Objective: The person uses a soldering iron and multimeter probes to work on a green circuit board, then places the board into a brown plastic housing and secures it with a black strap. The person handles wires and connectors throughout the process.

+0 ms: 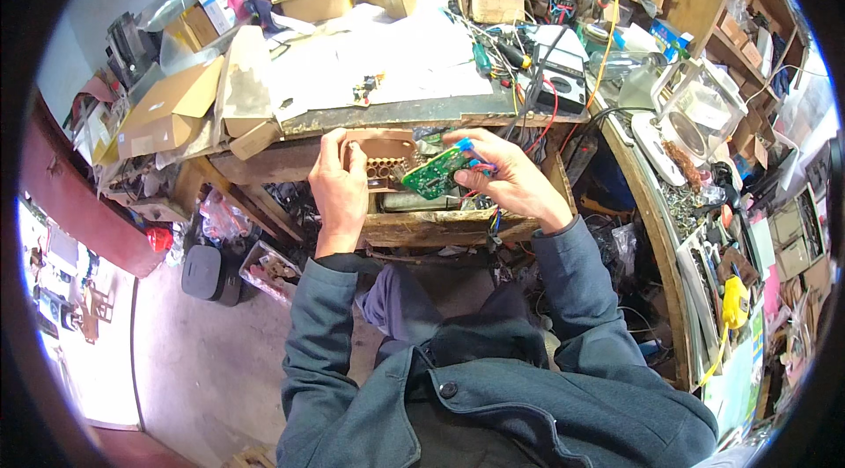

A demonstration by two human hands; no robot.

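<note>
Mostly left of right grip [510, 176], green circuit board [429, 179], edge apparently within.

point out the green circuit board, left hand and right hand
Green circuit board [429, 177]: head view, middle of its face
Left hand [340, 192]: head view, back of hand
Right hand [521, 179]: head view, middle of hand
</note>
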